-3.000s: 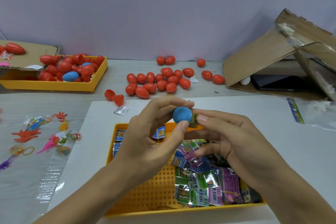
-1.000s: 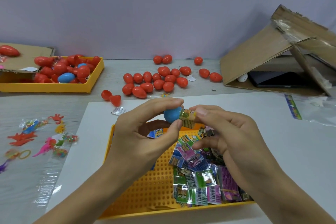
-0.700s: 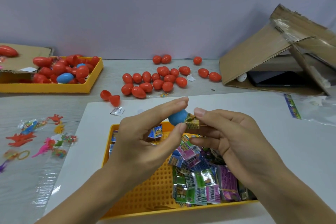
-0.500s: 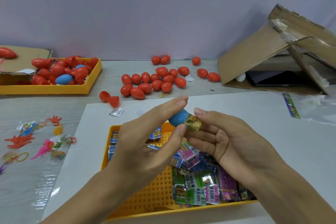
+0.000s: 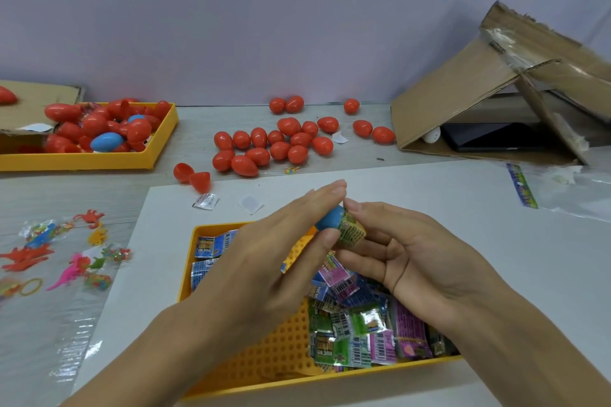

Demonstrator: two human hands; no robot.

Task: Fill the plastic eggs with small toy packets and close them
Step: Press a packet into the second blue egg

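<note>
Pinching blue egg half (image 5: 330,222) | left grip (image 5: 264,271) | right grip (image 5: 410,261) clamping packet (image 5: 352,232) at its mouth

Pale wood-grain tabletop (image 5: 231,116) bearing loose red eggs (image 5: 274,145), two yellow trays (image 5: 158,149) (image 5: 297,383), white sheet (image 5: 463,195), cardboard box (image 5: 463,89), bagged toy figures (image 5: 66,258).

The room is bright and evenly lit, with only faint, soft shadows under the cardboard box (image 5: 489,89). Left of it, glare streaks the clear plastic sheet (image 5: 66,334) and the foil packets (image 5: 360,324). The hands look slightly soft. Toward the frame edges the wide lens bends straight lines.
</note>
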